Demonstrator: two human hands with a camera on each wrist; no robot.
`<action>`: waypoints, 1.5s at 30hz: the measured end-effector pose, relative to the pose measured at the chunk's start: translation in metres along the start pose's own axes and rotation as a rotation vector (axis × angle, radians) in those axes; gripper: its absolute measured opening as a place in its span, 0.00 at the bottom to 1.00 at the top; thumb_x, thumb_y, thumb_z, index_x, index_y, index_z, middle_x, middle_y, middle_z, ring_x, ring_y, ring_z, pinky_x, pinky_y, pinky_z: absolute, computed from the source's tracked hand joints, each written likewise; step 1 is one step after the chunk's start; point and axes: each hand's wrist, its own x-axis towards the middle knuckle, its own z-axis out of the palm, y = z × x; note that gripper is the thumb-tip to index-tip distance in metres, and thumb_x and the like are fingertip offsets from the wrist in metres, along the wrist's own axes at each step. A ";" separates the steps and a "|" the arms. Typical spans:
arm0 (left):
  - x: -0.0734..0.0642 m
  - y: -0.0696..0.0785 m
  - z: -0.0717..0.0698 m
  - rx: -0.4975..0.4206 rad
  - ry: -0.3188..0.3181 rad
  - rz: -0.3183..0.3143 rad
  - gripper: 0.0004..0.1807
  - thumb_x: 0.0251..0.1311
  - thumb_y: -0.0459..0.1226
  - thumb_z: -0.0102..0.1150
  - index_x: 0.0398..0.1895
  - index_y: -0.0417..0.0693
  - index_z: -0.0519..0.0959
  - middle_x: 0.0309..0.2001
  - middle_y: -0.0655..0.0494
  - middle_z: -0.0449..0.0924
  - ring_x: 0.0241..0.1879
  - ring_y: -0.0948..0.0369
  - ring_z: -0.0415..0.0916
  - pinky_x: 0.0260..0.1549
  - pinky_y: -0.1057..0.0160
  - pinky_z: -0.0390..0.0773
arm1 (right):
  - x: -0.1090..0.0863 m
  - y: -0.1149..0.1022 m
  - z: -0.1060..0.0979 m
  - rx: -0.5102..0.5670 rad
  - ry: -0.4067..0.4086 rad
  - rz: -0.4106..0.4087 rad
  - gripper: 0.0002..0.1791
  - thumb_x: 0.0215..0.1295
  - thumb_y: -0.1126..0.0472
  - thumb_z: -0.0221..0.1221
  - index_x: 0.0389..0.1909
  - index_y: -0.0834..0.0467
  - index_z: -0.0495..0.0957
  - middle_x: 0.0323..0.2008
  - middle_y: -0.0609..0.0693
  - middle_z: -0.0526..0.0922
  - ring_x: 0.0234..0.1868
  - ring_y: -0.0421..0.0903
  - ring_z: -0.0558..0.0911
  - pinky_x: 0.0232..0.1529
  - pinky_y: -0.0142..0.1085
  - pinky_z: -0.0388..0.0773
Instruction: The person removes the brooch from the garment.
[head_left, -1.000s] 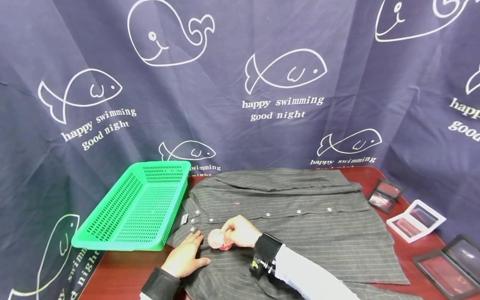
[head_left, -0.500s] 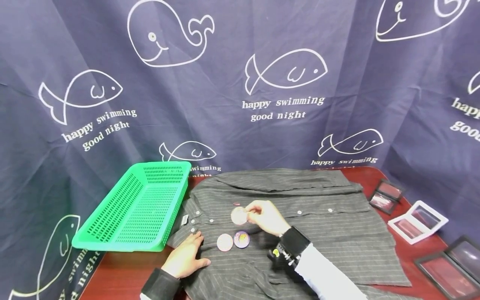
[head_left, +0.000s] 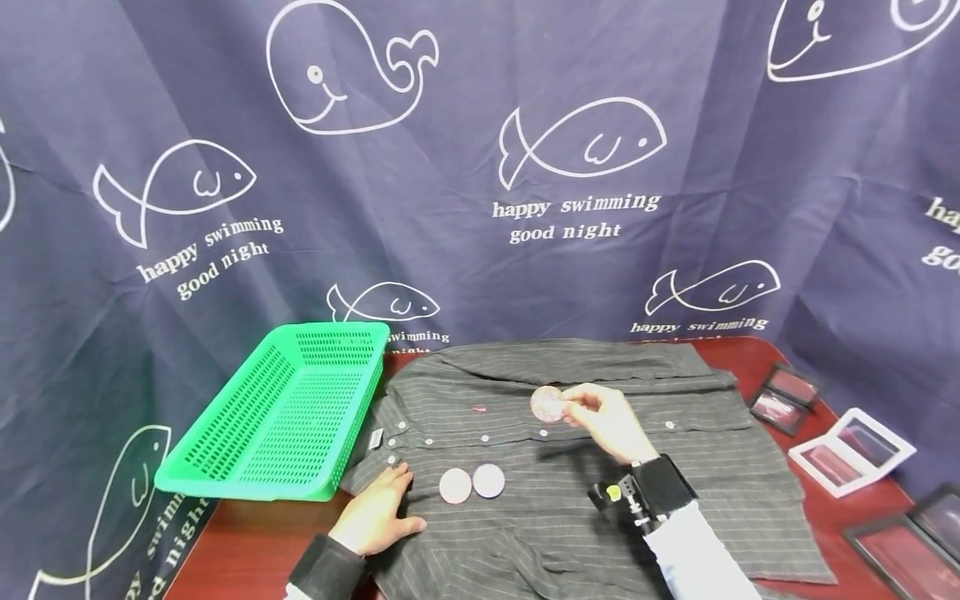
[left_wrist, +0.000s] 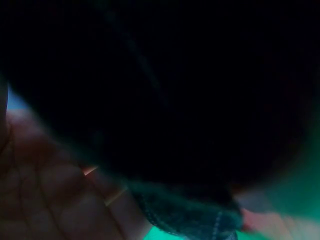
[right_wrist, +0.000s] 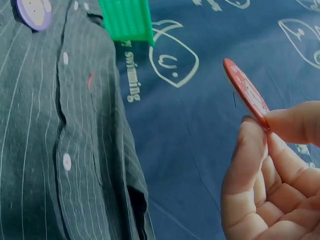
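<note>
My right hand point(head_left: 611, 421) pinches a round badge point(head_left: 547, 404) by its edge, over the striped dark grey shirt point(head_left: 600, 483). Red-rimmed in the right wrist view, this badge point(right_wrist: 246, 91) is seen nearly edge-on between thumb and fingertip, with a thin pin behind it. Two more badges, one pink-edged point(head_left: 455, 486) and one purple-edged point(head_left: 489, 481), lie side by side on the shirt. To their left, my left hand point(head_left: 377, 512) rests flat near the collar with fingers extended. Something dark and blurred fills most of the left wrist view, leaving part of the palm point(left_wrist: 50, 190) visible.
A green plastic basket point(head_left: 337, 467) stands at the left beside the collar. Along the right table edge lie a small black folding case point(head_left: 785, 398), a white one point(head_left: 855, 450) and a larger black one point(head_left: 900, 550). A blue printed curtain point(head_left: 465, 167) hangs behind the red table point(head_left: 247, 542).
My right hand has carried the badge away from near my left hand, rightward and farther back over the shirt. Two badges that it covered now show. My left hand has stayed in place.
</note>
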 end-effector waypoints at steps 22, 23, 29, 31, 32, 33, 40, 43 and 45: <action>0.002 -0.001 0.000 -0.034 -0.003 -0.012 0.43 0.43 0.50 0.74 0.59 0.31 0.74 0.63 0.36 0.72 0.65 0.39 0.67 0.63 0.42 0.67 | -0.008 -0.001 -0.007 0.117 0.089 0.025 0.12 0.63 0.71 0.60 0.43 0.77 0.77 0.27 0.39 0.82 0.29 0.34 0.83 0.36 0.28 0.81; 0.002 0.000 0.000 -0.043 0.001 -0.011 0.42 0.45 0.50 0.73 0.59 0.30 0.73 0.63 0.36 0.73 0.65 0.39 0.67 0.63 0.42 0.66 | -0.008 -0.001 -0.007 0.120 0.089 0.025 0.12 0.63 0.71 0.61 0.43 0.77 0.77 0.27 0.39 0.82 0.29 0.35 0.83 0.36 0.28 0.81; 0.008 0.010 -0.001 -0.094 0.095 0.011 0.36 0.54 0.50 0.67 0.58 0.31 0.74 0.58 0.37 0.77 0.60 0.43 0.74 0.61 0.45 0.70 | -0.010 -0.004 -0.005 0.118 0.095 0.029 0.12 0.63 0.69 0.61 0.43 0.76 0.78 0.27 0.42 0.83 0.29 0.35 0.82 0.35 0.28 0.81; 0.011 0.014 0.001 -0.096 0.143 0.013 0.34 0.56 0.49 0.65 0.58 0.33 0.75 0.57 0.40 0.78 0.59 0.45 0.76 0.59 0.47 0.72 | -0.010 -0.005 -0.004 0.116 0.095 0.027 0.12 0.63 0.69 0.61 0.43 0.76 0.78 0.27 0.42 0.83 0.29 0.34 0.82 0.35 0.27 0.81; 0.014 0.016 0.002 -0.093 0.170 0.013 0.32 0.57 0.49 0.65 0.58 0.34 0.75 0.56 0.41 0.79 0.58 0.46 0.76 0.58 0.48 0.73 | -0.010 -0.006 -0.004 0.117 0.095 0.024 0.12 0.63 0.69 0.61 0.43 0.76 0.78 0.27 0.41 0.83 0.29 0.34 0.82 0.35 0.27 0.81; 0.016 0.018 0.003 -0.095 0.193 0.015 0.31 0.58 0.48 0.64 0.58 0.36 0.76 0.56 0.43 0.79 0.58 0.47 0.77 0.58 0.48 0.73 | -0.010 -0.007 -0.004 0.118 0.096 0.020 0.12 0.63 0.70 0.61 0.42 0.76 0.78 0.27 0.40 0.83 0.29 0.34 0.82 0.35 0.27 0.81; 0.037 0.047 0.002 -0.208 0.307 0.094 0.24 0.63 0.48 0.61 0.56 0.42 0.78 0.53 0.47 0.81 0.55 0.51 0.79 0.55 0.51 0.76 | -0.011 -0.014 -0.005 0.082 0.108 -0.021 0.11 0.62 0.69 0.62 0.41 0.73 0.79 0.28 0.45 0.84 0.29 0.33 0.82 0.35 0.27 0.81; 0.046 0.062 -0.001 -0.334 0.303 0.122 0.22 0.64 0.48 0.59 0.55 0.42 0.79 0.51 0.48 0.82 0.53 0.53 0.80 0.51 0.54 0.79 | -0.013 -0.017 -0.006 0.052 0.121 -0.042 0.10 0.62 0.69 0.63 0.41 0.71 0.80 0.30 0.55 0.85 0.30 0.31 0.82 0.35 0.27 0.81; 0.051 0.072 -0.004 -0.424 0.289 0.131 0.21 0.65 0.47 0.59 0.54 0.43 0.79 0.50 0.48 0.82 0.50 0.54 0.81 0.48 0.57 0.81 | -0.015 -0.020 -0.006 0.034 0.128 -0.053 0.09 0.62 0.69 0.63 0.40 0.70 0.80 0.31 0.60 0.85 0.30 0.31 0.83 0.35 0.26 0.81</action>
